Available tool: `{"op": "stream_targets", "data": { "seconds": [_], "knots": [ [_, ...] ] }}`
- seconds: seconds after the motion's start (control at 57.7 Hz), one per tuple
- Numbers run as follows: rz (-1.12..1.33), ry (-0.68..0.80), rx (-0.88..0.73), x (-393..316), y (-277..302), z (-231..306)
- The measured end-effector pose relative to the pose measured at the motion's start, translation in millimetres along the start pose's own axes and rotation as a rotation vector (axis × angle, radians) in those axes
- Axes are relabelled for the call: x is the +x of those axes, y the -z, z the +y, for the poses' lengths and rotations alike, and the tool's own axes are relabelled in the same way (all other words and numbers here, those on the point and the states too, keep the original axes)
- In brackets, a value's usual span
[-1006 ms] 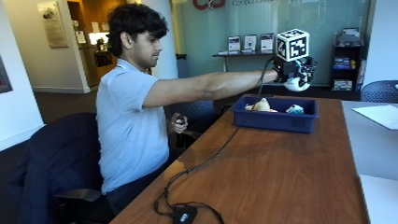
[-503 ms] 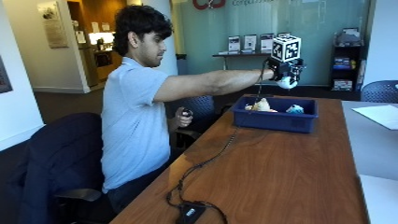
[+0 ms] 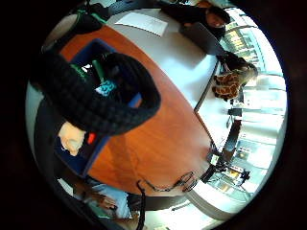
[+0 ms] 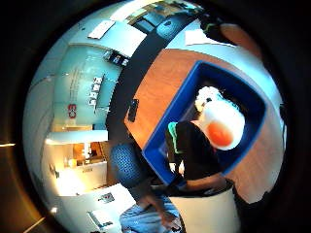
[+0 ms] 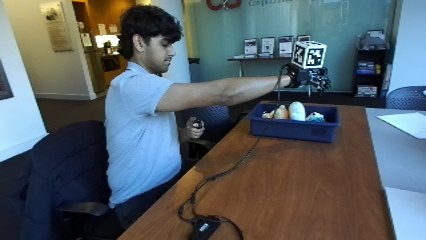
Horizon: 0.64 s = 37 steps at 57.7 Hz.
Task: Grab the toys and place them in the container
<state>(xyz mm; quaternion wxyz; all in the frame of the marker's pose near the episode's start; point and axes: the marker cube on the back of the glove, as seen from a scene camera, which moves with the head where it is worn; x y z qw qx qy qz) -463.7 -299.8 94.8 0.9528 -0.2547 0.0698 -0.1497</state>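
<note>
A long wooden table (image 5: 313,175) carries a black cable (image 5: 226,172) that ends in a small black device (image 5: 203,227) near the table's edge. A sheet of white paper (image 5: 406,122) lies on the adjoining grey table surface (image 5: 403,165). A dark jacket (image 5: 56,165) hangs over a chair. A giraffe plush (image 3: 232,81) sits on the table's pale part. Framed cards (image 5: 266,46) stand on a shelf against the glass wall.

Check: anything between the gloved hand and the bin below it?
Nothing visible. The gloved hand hovers over the blue bin, whose top is open. Only the toys already inside, like the white-and-orange one, lie below it. Whether the hand holds anything can't be told.
</note>
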Motion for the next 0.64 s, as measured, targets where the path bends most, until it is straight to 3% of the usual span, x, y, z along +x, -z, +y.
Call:
{"op": "stream_targets", "data": {
  "seconds": [0.641],
  "knots": [
    [-0.004, -0.074, -0.001, 131, -24, 100]
  ]
}}
